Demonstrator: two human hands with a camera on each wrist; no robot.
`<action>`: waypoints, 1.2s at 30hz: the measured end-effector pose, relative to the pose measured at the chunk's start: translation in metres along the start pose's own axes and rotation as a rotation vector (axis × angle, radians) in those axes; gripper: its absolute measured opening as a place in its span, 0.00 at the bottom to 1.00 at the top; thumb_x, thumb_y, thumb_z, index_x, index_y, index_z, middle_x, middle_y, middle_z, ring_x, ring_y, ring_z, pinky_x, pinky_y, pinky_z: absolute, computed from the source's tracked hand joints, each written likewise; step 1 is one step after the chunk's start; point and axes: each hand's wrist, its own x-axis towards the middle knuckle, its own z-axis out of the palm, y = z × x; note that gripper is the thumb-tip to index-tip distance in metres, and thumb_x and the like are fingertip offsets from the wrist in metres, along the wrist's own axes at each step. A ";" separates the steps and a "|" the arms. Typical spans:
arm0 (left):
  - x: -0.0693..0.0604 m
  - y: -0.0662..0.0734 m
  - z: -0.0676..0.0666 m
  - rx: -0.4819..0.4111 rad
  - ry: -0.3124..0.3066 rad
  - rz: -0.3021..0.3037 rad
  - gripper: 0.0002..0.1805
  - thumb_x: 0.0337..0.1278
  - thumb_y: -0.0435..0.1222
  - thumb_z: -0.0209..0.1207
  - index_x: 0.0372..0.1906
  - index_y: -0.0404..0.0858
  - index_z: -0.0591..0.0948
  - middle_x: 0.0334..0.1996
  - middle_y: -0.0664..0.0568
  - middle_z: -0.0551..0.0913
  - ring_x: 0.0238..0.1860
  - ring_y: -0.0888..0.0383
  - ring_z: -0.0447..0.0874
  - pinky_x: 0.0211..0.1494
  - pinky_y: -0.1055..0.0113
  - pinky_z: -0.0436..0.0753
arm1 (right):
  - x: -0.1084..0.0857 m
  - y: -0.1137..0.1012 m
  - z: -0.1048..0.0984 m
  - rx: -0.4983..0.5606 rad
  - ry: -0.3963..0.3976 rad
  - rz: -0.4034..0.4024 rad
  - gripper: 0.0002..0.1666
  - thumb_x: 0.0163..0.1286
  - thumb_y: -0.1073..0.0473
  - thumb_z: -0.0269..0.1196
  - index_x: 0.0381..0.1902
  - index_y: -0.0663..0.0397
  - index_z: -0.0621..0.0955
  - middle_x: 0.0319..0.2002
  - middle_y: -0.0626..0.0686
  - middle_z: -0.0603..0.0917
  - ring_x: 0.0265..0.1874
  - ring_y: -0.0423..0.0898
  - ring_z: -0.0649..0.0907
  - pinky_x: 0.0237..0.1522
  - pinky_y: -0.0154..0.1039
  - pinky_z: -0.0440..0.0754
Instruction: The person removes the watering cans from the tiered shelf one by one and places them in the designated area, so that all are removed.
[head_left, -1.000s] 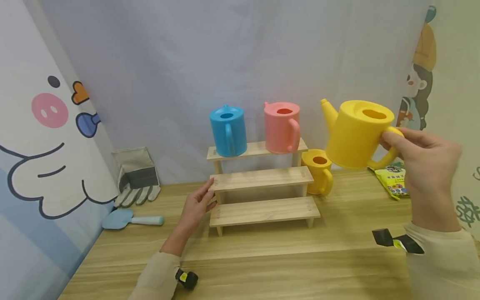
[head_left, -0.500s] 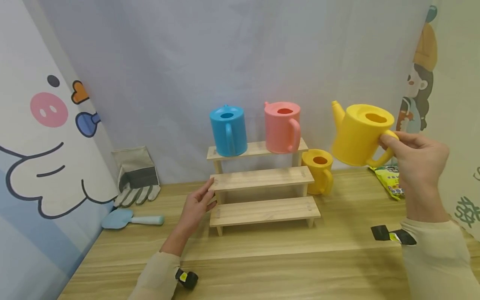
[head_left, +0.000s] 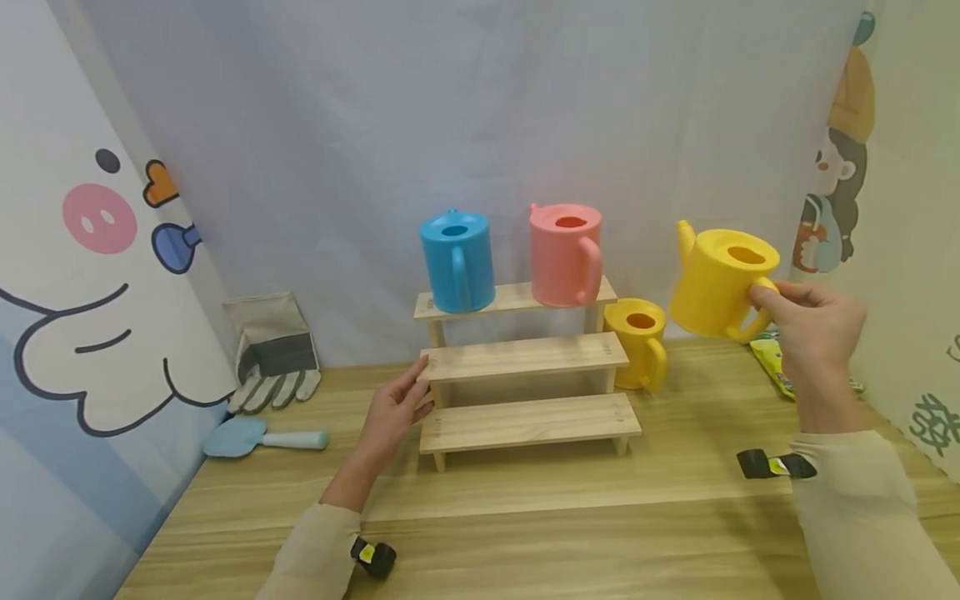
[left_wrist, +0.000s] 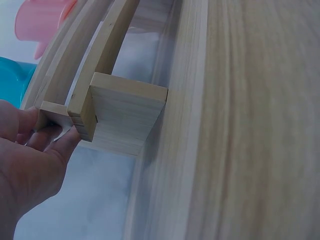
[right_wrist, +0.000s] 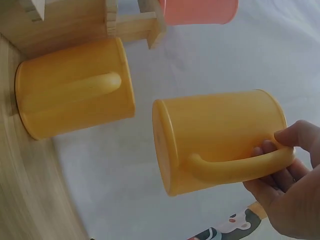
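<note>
Holding the yellow watering can point(head_left: 722, 285) by its handle, pinched between the thumb and fingers of my right hand point(head_left: 819, 327), I have it in the air, slightly tilted, right of the wooden stand point(head_left: 525, 357) and apart from it. My left hand point(head_left: 393, 412) grips the left end of the stand's middle board. I judge the step in hand to be handling this can while the other hand steadies the stand; the blue can point(head_left: 476, 267) and the pink can point(head_left: 558, 262) stand upright on the top board, and a second yellow can point(head_left: 632, 350) is upright on the table point(head_left: 525, 550) by the stand's right end. My next move, I think, calls for a firm hold on the handle, a levelled can, and spout and base clear of those neighbours. The bright packet point(head_left: 769, 360) behind my right wrist is largely covered, and I can't read its print. Green strokes point(head_left: 933, 421) on the right-hand wall point(head_left: 911, 250) resemble characters, also unreadable to me. The boards bear small, illegible marks near their ends; I see no brand on any can.
</note>
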 end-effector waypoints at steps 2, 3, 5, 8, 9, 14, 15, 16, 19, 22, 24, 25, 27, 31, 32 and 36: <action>0.000 0.000 0.000 0.002 0.003 -0.003 0.27 0.80 0.35 0.47 0.78 0.40 0.60 0.78 0.46 0.53 0.77 0.49 0.51 0.66 0.55 0.76 | 0.002 0.005 -0.001 -0.059 -0.014 0.017 0.04 0.56 0.64 0.76 0.24 0.51 0.90 0.23 0.39 0.84 0.34 0.39 0.79 0.29 0.21 0.82; 0.000 0.000 0.000 0.003 0.003 -0.003 0.27 0.80 0.35 0.47 0.78 0.40 0.60 0.78 0.46 0.53 0.77 0.49 0.51 0.66 0.55 0.76 | 0.004 0.007 -0.001 -0.083 -0.021 0.028 0.05 0.57 0.63 0.76 0.24 0.49 0.90 0.24 0.38 0.83 0.34 0.39 0.79 0.29 0.21 0.81; 0.000 0.000 0.000 0.002 0.002 -0.005 0.27 0.80 0.35 0.47 0.78 0.40 0.61 0.78 0.47 0.53 0.77 0.49 0.51 0.67 0.54 0.75 | 0.006 0.013 -0.002 -0.124 -0.033 0.049 0.06 0.58 0.62 0.75 0.23 0.47 0.89 0.24 0.37 0.83 0.34 0.38 0.78 0.29 0.20 0.81; 0.001 0.000 0.000 -0.001 0.002 -0.011 0.27 0.80 0.36 0.47 0.78 0.41 0.61 0.78 0.47 0.53 0.77 0.49 0.51 0.67 0.54 0.75 | 0.009 0.021 -0.002 -0.210 -0.048 0.068 0.07 0.60 0.59 0.74 0.24 0.43 0.88 0.26 0.35 0.81 0.35 0.37 0.76 0.29 0.19 0.79; 0.000 0.000 0.000 -0.003 0.002 -0.010 0.27 0.80 0.36 0.47 0.78 0.41 0.61 0.78 0.47 0.53 0.77 0.49 0.51 0.67 0.54 0.76 | 0.010 0.025 -0.002 -0.225 -0.055 0.075 0.07 0.61 0.58 0.74 0.24 0.42 0.87 0.27 0.35 0.80 0.35 0.37 0.75 0.29 0.19 0.79; 0.000 0.000 0.000 -0.003 0.003 -0.006 0.27 0.80 0.35 0.47 0.78 0.40 0.61 0.78 0.46 0.53 0.77 0.49 0.51 0.66 0.57 0.77 | 0.014 0.039 -0.002 -0.246 -0.085 0.090 0.10 0.62 0.59 0.73 0.23 0.40 0.85 0.26 0.35 0.80 0.33 0.36 0.77 0.28 0.21 0.82; 0.000 0.000 0.000 -0.003 0.002 -0.004 0.27 0.80 0.35 0.47 0.78 0.40 0.60 0.78 0.46 0.53 0.77 0.49 0.51 0.65 0.57 0.77 | 0.014 0.041 -0.001 -0.237 -0.090 0.093 0.10 0.62 0.59 0.73 0.23 0.40 0.84 0.25 0.36 0.80 0.32 0.37 0.77 0.28 0.21 0.82; 0.000 0.000 0.000 -0.004 0.003 -0.005 0.27 0.80 0.35 0.47 0.78 0.40 0.60 0.78 0.46 0.53 0.77 0.49 0.51 0.65 0.57 0.77 | 0.014 0.044 -0.001 -0.234 -0.093 0.092 0.11 0.62 0.60 0.72 0.23 0.40 0.84 0.25 0.37 0.80 0.32 0.37 0.78 0.27 0.22 0.82; 0.000 0.000 0.000 -0.003 0.005 -0.009 0.27 0.80 0.35 0.47 0.78 0.40 0.61 0.78 0.46 0.53 0.77 0.49 0.51 0.66 0.56 0.76 | 0.015 0.049 0.000 -0.240 -0.105 0.105 0.10 0.63 0.60 0.72 0.24 0.41 0.83 0.27 0.38 0.79 0.31 0.37 0.78 0.28 0.22 0.83; 0.000 0.000 0.000 0.000 0.003 -0.006 0.27 0.80 0.35 0.47 0.78 0.40 0.60 0.78 0.46 0.53 0.77 0.48 0.51 0.66 0.55 0.76 | 0.015 0.054 0.002 -0.278 -0.122 0.119 0.06 0.64 0.58 0.72 0.28 0.44 0.84 0.29 0.39 0.79 0.32 0.37 0.77 0.30 0.23 0.83; 0.000 0.000 0.000 -0.001 0.002 -0.005 0.27 0.80 0.35 0.47 0.78 0.40 0.60 0.78 0.46 0.53 0.77 0.48 0.50 0.67 0.54 0.75 | 0.014 0.058 0.003 -0.314 -0.136 0.125 0.06 0.65 0.55 0.71 0.32 0.47 0.84 0.31 0.39 0.78 0.34 0.37 0.77 0.32 0.23 0.83; 0.000 0.000 0.000 -0.001 0.002 -0.005 0.27 0.80 0.35 0.47 0.78 0.40 0.60 0.78 0.46 0.53 0.77 0.48 0.50 0.67 0.54 0.75 | 0.014 0.059 0.005 -0.325 -0.142 0.129 0.06 0.65 0.55 0.71 0.34 0.49 0.84 0.32 0.40 0.78 0.35 0.37 0.76 0.33 0.23 0.83; 0.000 0.000 0.000 -0.003 0.001 -0.005 0.27 0.80 0.35 0.47 0.78 0.40 0.60 0.78 0.46 0.53 0.77 0.48 0.51 0.67 0.54 0.75 | 0.014 0.063 0.007 -0.348 -0.154 0.134 0.10 0.66 0.54 0.70 0.38 0.53 0.84 0.34 0.41 0.78 0.35 0.37 0.76 0.34 0.23 0.83; 0.000 0.000 0.000 -0.008 0.002 -0.005 0.27 0.80 0.35 0.47 0.78 0.40 0.61 0.78 0.45 0.53 0.77 0.48 0.51 0.67 0.53 0.75 | 0.013 0.070 0.011 -0.391 -0.162 0.133 0.18 0.68 0.53 0.69 0.47 0.62 0.83 0.38 0.45 0.77 0.36 0.38 0.75 0.34 0.24 0.83; -0.001 0.000 0.000 -0.008 0.002 -0.003 0.27 0.80 0.35 0.47 0.78 0.40 0.61 0.78 0.45 0.53 0.77 0.48 0.52 0.67 0.53 0.75 | 0.014 0.072 0.012 -0.399 -0.161 0.131 0.20 0.68 0.53 0.69 0.49 0.63 0.82 0.39 0.46 0.77 0.36 0.38 0.75 0.34 0.24 0.83; 0.000 -0.001 0.000 -0.009 0.003 0.000 0.28 0.80 0.36 0.47 0.78 0.40 0.61 0.78 0.45 0.53 0.77 0.49 0.52 0.67 0.53 0.75 | 0.015 0.079 0.014 -0.418 -0.146 0.139 0.25 0.68 0.53 0.68 0.54 0.66 0.81 0.41 0.48 0.77 0.36 0.38 0.75 0.31 0.22 0.81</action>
